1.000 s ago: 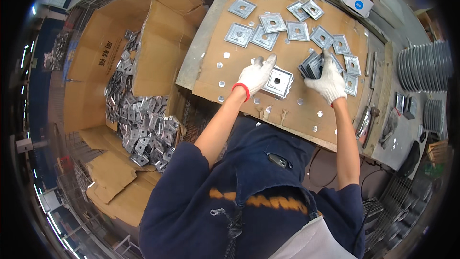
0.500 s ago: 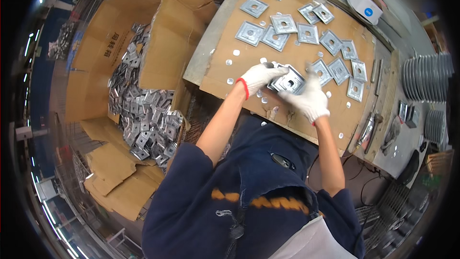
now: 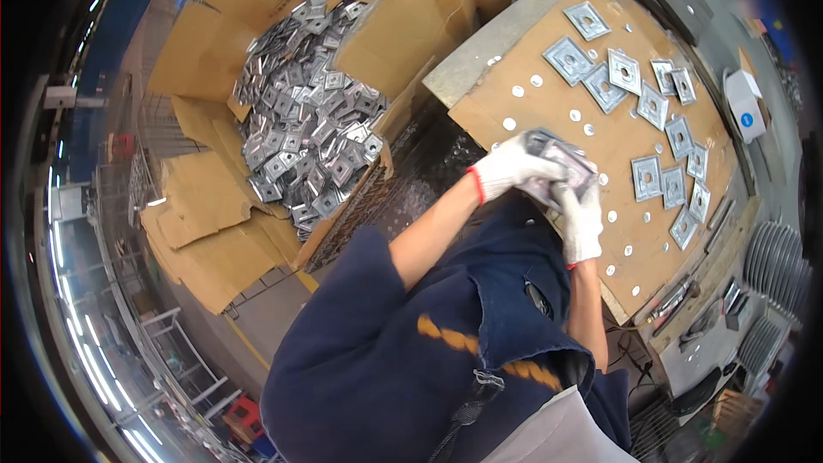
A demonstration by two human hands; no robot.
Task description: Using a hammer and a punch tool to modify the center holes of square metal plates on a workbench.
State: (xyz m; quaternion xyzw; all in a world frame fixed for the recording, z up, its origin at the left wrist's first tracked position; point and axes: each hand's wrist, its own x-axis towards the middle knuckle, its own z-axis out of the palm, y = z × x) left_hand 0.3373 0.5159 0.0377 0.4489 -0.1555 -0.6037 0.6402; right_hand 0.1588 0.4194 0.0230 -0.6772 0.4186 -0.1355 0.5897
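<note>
Both hands wear white knit gloves with red cuffs. Between them is a small stack of square metal plates (image 3: 570, 165), held over the near edge of the cardboard-covered table (image 3: 493, 124). My left hand (image 3: 513, 168) is closed around the stack's left side. My right hand (image 3: 580, 219) grips its near right corner, with fingers wrapped on it. Motion blurs the stack, so how many plates it holds is hard to tell. Beyond the hands, several loose square plates with central holes, such as one plate (image 3: 624, 71), lie spread over the cardboard, some overlapping.
Left of the table stands a large cardboard box (image 3: 420, 21) heaped with metal plates (image 3: 313, 107). Small round white discs (image 3: 518, 92) dot the cardboard. At the right are an open white box (image 3: 747, 103), stacked grey discs (image 3: 776, 267) and hand tools (image 3: 673, 302) along the table's side.
The view has swung left, toward the big box. My hands have lifted the plates off the cardboard and drawn them toward the near edge; the right hand, formerly beside them, now grips them.
</note>
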